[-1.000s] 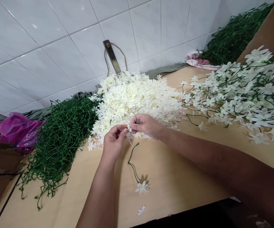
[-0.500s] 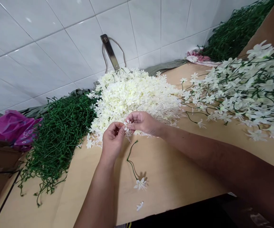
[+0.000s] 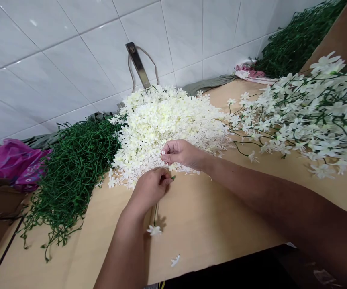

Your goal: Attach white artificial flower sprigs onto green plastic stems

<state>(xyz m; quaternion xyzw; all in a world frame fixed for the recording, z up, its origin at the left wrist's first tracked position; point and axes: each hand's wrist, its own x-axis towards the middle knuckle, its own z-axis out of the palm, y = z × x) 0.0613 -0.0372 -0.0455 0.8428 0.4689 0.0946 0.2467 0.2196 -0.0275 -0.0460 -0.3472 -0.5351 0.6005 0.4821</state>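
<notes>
My left hand [image 3: 153,185] is closed in a pinch on the green stem of an artificial flower. Its stem tip [image 3: 172,178] pokes out past the fingers, and the white bloom [image 3: 154,230] hangs at the lower end, below the hand. A little above and to the right, my right hand [image 3: 180,154] pinches a small white flower head, mostly hidden by the fingers. Right behind both hands lies a heap of loose white flower heads [image 3: 170,114]. One small white piece [image 3: 175,260] rests near the front edge of the cardboard.
Tangled green stems [image 3: 77,172] are piled at left, beside a purple plastic bag [image 3: 17,160]. White flowers on stems [image 3: 300,116] spread over the right side, with more green stems [image 3: 296,40] behind them. A metal bar [image 3: 139,66] leans against the tiled wall.
My hands have moved apart. The left hand has let go of the flower head, dropped slightly and taken hold of the stem that lay on the cardboard, shifting its bloom left.
</notes>
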